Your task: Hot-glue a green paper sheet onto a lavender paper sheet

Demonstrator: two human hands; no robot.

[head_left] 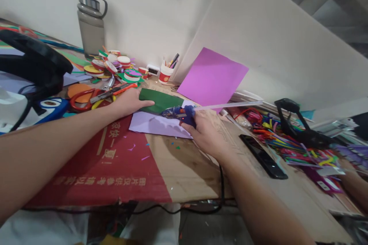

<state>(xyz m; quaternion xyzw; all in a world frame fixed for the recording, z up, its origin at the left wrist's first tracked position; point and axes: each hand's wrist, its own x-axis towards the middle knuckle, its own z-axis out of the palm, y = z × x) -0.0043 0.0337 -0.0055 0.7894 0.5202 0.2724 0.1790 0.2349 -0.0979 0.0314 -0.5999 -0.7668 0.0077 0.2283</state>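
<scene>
My left hand (132,101) grips the left end of a dark green paper piece (161,100), thumb on top of it. A blue hot glue gun (186,115) is held in my right hand (205,132), its nozzle at the green piece's lower edge. A long clear glue stick (232,105) sticks out of the gun's back toward the right. Under the green piece lies a light purple sheet (158,125), partly covered. Scissors with orange handles (110,93) are just left of my left hand.
Cardboard (189,168) covers the work surface. Ribbon rolls (123,61), a bottle (92,30) and a pen cup (166,73) stand behind. A purple sheet (214,76) leans on the wall. A phone (263,156) and colourful strips (287,141) lie right, near another person's arm (353,182).
</scene>
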